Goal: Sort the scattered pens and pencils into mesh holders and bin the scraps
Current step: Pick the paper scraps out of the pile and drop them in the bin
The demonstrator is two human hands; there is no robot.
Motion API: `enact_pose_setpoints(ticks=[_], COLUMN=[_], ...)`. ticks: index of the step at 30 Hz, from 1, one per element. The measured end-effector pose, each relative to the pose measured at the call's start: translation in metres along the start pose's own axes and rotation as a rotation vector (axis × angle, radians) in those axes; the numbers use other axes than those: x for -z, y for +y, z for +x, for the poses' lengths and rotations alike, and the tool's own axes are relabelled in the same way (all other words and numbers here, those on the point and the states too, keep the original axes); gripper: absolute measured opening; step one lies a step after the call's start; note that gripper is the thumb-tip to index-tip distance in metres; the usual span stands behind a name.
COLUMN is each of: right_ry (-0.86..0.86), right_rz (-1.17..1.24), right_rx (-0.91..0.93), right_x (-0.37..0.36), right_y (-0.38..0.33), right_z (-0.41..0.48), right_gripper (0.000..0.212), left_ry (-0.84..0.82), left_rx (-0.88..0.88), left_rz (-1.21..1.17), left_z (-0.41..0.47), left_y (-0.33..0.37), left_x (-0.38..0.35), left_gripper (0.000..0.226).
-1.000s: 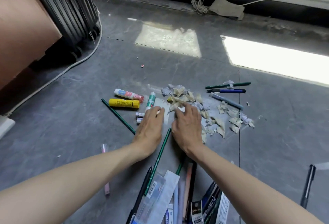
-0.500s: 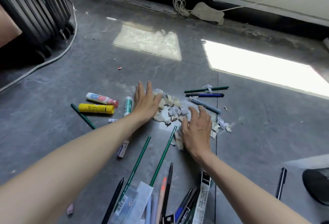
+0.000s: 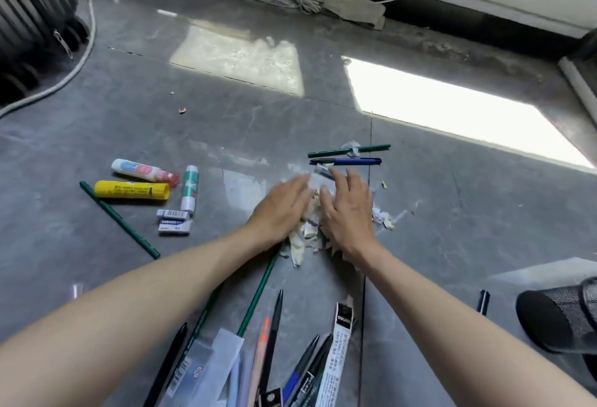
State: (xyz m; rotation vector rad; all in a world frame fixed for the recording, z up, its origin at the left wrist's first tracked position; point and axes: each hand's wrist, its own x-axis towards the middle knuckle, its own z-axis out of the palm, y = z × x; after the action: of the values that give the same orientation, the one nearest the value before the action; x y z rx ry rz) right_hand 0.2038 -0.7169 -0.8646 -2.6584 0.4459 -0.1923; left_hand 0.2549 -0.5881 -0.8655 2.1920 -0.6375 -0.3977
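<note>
Both hands lie on the scraps [image 3: 307, 233], a heap of torn pale paper on the grey floor [image 3: 452, 212]; the left hand [image 3: 281, 206] presses on the heap's left side and the right hand [image 3: 349, 209] on its right, fingers stretched out and not curled; the two hands sit close together with paper showing between them; the left fingertips are blurred. Just beyond the scraps lies a blue pen [image 3: 345, 161], and past it the far pencil [image 3: 374, 148], green, with a bit of paper on it. Left of the scraps lie a green-and-white stick [image 3: 190, 188], two erasers [image 3: 174, 227], a yellow glue stick [image 3: 132, 189], a white tube [image 3: 139, 169] and the left pencil [image 3: 119, 220], set aslant. On the near side of the scraps the near pencil [image 3: 258, 293] runs toward a bunch of pens [image 3: 274, 335]. Well right of the scraps and nearer, a black mesh holder [image 3: 559, 319] appears tipped on its side; a black pen [image 3: 483, 301] lies just beside it.
</note>
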Motion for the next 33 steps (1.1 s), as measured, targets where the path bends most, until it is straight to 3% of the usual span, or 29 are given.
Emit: enact_pose_setpoints(ticks=[2, 5, 7, 10, 14, 19, 21, 24, 26, 29, 33], right_ry=[-0.046, -0.115, -0.121, -0.059, 0.025, 0.155, 0.141, 0.056, -0.032, -0.109, 0.016], right_rz=[0.003, 0.05, 0.017, -0.004, 0.16, 0.167, 0.152, 0.079, 0.012, -0.029, 0.049], right_rx=[-0.009, -0.018, -0.026, -0.003, 0.009, -0.201, -0.279, -0.293, -0.312, -0.371, -0.447], right_x=[0.002, 0.002, -0.001, -0.006, -0.004, 0.005, 0.01, 0.014, 0.014, 0.016, 0.018], right_y=[-0.004, -0.012, -0.016, -0.02, -0.021, -0.01, -0.006, -0.002, -0.001, 0.003, 0.013], right_z=[0.013, 0.029, 0.037, 0.044, 0.044, 0.055, 0.064, 0.082, 0.094, 0.111, 0.116], right_gripper=[0.042, 0.041, 0.038, 0.033, 0.031, 0.012, 0.022, 0.056, 0.064, 0.038, 0.016], left_ry=[-0.062, 0.188, 0.222, 0.173, 0.226, 0.231, 0.219, 0.206, 0.194, 0.195, 0.188], left_rx=[-0.082, 0.005, 0.062, 0.054, 0.069, 0.06, 0.065, 0.064, 0.056, 0.05, 0.055], left_rz=[-0.074, -0.064, -0.003, 0.026, 0.011, 0.003, 0.018, 0.037, 0.041, 0.034, 0.022], left_z=[-0.004, 0.008, 0.016, 0.02, 0.02, 0.016, 0.016, 0.018, 0.018, 0.018, 0.019], left_y=[0.003, -0.011, -0.019, -0.02, -0.018, -0.016, -0.017, -0.019, -0.02, -0.021, -0.018], left_x=[-0.004, 0.004, 0.008, 0.006, 0.005, 0.004, 0.004, 0.003, 0.002, 0.002, 0.004], left_gripper=[0.034, 0.044, 0.044, 0.039, 0.037, 0.037, 0.038, 0.041, 0.049, 0.057, 0.053])
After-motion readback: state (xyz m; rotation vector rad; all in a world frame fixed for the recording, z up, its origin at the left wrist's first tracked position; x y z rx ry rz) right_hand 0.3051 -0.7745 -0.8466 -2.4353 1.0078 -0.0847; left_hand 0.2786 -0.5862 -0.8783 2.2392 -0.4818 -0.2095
